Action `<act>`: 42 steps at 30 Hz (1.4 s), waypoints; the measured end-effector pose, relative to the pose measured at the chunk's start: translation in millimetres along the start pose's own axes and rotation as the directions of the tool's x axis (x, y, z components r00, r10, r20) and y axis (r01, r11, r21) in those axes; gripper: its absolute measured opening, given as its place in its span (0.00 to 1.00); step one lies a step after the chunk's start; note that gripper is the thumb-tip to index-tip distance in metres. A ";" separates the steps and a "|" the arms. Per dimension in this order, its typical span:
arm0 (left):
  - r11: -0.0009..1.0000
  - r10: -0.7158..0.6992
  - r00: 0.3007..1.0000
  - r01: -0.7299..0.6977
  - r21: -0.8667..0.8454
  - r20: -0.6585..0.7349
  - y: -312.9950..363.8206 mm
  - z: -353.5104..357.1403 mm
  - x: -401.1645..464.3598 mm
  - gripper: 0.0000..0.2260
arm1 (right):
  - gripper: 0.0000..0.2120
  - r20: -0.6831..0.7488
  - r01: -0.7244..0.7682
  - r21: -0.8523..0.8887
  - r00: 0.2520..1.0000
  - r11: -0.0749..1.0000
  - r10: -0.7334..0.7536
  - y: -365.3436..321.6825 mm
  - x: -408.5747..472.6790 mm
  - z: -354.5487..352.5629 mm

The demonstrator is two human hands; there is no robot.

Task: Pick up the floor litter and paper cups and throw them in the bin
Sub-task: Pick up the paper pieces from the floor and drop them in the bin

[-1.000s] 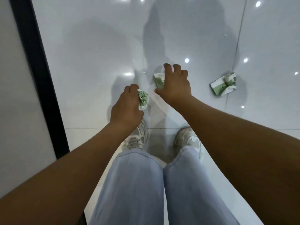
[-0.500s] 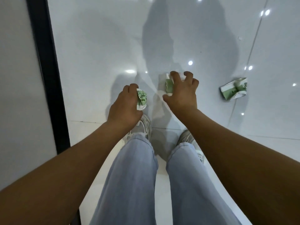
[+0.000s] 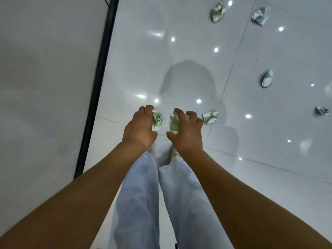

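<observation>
Head view puts both arms out in front of me over the glossy white floor [image 3: 179, 51]. I see the left hand [image 3: 139, 129] with its fingers curled round a crumpled green-and-white paper cup [image 3: 156, 121] — the cartoon print faces up. Just beside it, the right hand [image 3: 186, 133] grips a second crushed green cup [image 3: 173, 124], fingers bent over its top. Both cups are held above the floor, over the pale jeans [image 3: 143, 203]. Near the right hand another flattened cup [image 3: 210, 117] lies on the tiles; four more crushed cups — one at [image 3: 218, 12] — lie farther off. A black frame strip [image 3: 97, 87] runs along the left.
</observation>
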State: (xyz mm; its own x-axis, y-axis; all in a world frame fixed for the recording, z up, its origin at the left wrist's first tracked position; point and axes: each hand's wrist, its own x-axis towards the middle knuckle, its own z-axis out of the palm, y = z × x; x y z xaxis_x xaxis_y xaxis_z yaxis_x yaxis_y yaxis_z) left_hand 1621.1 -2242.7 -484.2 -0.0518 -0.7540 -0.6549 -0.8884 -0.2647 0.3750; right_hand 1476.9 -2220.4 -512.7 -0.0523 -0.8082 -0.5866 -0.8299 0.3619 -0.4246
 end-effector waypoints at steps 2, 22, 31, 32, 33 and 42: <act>0.999 -0.025 0.999 0.024 -0.021 -0.045 8.0 -11.9 -31.2 0.27 | 0.33 0.024 0.046 -0.029 0.999 0.999 -0.045 -12.7 -24.6 -18.2; 0.924 -0.325 0.910 0.248 -0.291 -0.256 -25.2 74.1 -364.9 0.24 | 0.34 0.235 0.339 -0.169 0.926 0.926 -0.296 -3.8 -309.2 -0.1; 0.853 -0.484 0.853 0.412 -0.321 -0.194 -24.5 182.8 -517.3 0.27 | 0.35 0.336 0.554 -0.305 0.824 0.775 -0.457 59.2 -443.9 24.5; 0.844 -0.500 0.842 0.421 -0.332 -0.202 -21.9 194.9 -528.8 0.27 | 0.35 0.355 0.577 -0.324 0.809 0.750 -0.469 67.5 -453.6 26.4; 0.834 -0.515 0.831 0.430 -0.345 -0.211 -19.4 206.7 -538.7 0.26 | 0.34 0.376 0.595 -0.344 0.796 0.726 -0.474 75.3 -462.0 28.7; 0.770 -0.612 0.744 0.485 -0.414 -0.267 8.7 306.6 -619.4 0.27 | 0.35 0.561 0.745 -0.356 0.654 0.565 -0.508 135.8 -534.4 52.0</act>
State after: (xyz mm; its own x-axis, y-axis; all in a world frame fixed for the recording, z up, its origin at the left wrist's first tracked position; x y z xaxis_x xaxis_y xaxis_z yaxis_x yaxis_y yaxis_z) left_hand 1505.6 -1593.6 -276.4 0.6271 -0.5596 -0.5419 -0.5206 -0.8185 0.2429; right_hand 1421.0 -1715.2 -292.8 0.6991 -0.4517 -0.5544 -0.7054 -0.5627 -0.4311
